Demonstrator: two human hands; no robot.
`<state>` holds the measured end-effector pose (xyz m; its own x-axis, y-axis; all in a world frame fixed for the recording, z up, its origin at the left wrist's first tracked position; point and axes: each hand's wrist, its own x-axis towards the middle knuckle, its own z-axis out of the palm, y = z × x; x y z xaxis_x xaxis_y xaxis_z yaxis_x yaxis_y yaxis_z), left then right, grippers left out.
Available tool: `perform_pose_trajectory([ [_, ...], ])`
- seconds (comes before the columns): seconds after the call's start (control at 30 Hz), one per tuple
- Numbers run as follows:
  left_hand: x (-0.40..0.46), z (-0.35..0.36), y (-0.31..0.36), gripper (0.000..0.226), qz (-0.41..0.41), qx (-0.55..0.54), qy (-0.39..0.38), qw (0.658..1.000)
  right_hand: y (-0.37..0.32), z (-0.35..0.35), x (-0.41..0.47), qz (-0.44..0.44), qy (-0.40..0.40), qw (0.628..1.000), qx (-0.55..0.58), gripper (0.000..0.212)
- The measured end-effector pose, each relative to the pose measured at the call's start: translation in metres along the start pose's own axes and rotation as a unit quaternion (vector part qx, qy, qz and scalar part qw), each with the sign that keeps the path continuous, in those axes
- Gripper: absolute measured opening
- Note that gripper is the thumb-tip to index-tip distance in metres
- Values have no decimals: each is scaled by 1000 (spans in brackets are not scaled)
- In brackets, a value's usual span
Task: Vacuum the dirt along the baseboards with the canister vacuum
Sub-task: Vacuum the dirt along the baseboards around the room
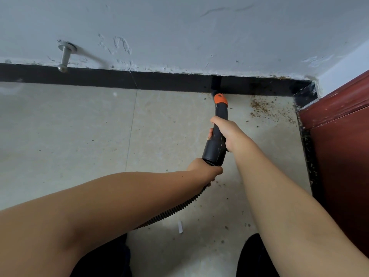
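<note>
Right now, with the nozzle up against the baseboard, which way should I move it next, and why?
Probably slide the nozzle right along the black baseboard toward the corner. The thickest brown dirt lies on the floor there, beside the red door frame, while the floor to the left shows only scattered specks. Both hands already grip the tool: the right hand on the wand, the left hand at the hose end.

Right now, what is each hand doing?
Left hand: grips the vacuum hose at the nozzle's rear end.
Right hand: grips the black vacuum nozzle mid-tube.
</note>
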<state>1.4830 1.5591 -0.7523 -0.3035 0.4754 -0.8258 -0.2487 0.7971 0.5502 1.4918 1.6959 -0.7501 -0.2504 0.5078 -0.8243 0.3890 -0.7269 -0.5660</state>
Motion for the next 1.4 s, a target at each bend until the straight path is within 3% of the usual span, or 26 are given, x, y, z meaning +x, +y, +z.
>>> perform_pose_trajectory([
  [0.4, -6, -5, -7, 15, 7, -25, 5, 1000, -2, 15, -6, 4, -35, 998, -58, 20],
  [0.6, -10, 3, -8, 20, 21, 25, -32, 999, 12, -12, -11, 3, 31, 999, 19, 16],
  [0.87, -22, 9, -31, 18, 8, -12, 3, 1000, 22, 9, -24, 6, -52, 998, -38, 13],
  [1.13, -15, 4, -3, 33, 27, 70, -63, 995, 16, -22, -20, -19, 97, 995, 26, 12],
  [1.4, -40, 29, -27, 26, 16, 31, -86, 996, 34, -36, -37, 16, 48, 998, -26, 13],
])
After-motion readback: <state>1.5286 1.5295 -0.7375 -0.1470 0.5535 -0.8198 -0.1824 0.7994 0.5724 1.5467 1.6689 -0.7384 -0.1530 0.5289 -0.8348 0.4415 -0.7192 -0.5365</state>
